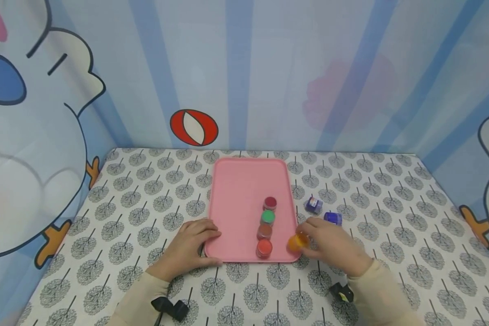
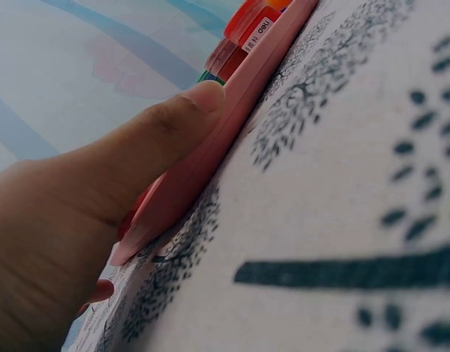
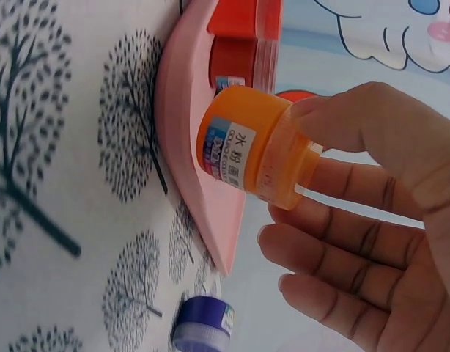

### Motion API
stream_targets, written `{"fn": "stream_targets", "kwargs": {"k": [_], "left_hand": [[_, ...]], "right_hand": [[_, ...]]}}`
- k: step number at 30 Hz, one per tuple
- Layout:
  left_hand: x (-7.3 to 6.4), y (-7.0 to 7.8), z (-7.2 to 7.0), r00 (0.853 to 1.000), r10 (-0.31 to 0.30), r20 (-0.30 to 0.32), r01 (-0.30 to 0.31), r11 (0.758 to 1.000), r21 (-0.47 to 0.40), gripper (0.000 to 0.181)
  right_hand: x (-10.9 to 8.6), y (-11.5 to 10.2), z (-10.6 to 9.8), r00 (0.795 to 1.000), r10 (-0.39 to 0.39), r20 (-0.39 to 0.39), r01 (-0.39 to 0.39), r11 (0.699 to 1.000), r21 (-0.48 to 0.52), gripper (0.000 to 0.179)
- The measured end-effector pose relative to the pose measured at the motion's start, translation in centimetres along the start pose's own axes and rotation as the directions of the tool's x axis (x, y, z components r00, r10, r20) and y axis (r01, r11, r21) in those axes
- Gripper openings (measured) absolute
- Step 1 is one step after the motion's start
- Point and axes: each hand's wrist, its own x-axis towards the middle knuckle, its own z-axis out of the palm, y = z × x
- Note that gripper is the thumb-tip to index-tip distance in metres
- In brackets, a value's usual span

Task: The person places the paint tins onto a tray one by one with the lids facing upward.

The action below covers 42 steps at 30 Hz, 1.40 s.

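Observation:
My right hand [image 1: 330,240] pinches an orange paint jar [image 3: 247,143] by its lid between thumb and fingers. In the head view the orange jar [image 1: 297,243] is over the front right corner of the pink tray [image 1: 236,190]. At the tray's front left corner, my left hand [image 1: 191,246] rests with its thumb along the edge, touching the rim. A column of jars stands in the tray's right half: dark red [image 1: 270,203], green [image 1: 267,217], brown [image 1: 264,231] and orange-red [image 1: 264,248].
Two purple-blue jars lie on the cloth right of the tray, one farther back [image 1: 314,205] and one nearer my right hand [image 1: 333,218]. The tree-patterned cloth [image 1: 146,235] covers the table. A printed curtain [image 1: 203,54] hangs behind it.

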Motion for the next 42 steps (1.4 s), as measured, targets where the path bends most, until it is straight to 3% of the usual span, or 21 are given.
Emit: {"fn": "stream_targets", "kwargs": {"k": [13, 42], "left_hand": [[0.0, 0.0, 0.1, 1.000, 0.021, -0.005, -0.021, 0.999, 0.030, 0.070], [-0.1, -0.2, 0.1, 1.000, 0.015, -0.011, -0.014, 1.000, 0.022, 0.070]], "right_hand": [[0.7, -1.1, 0.8, 0.998, -0.026, 0.053, 0.024, 0.999, 0.034, 0.033], [1.5, -1.2, 1.2, 0.996, -0.063, 0.056, 0.061, 0.997, 0.040, 0.032]]}}
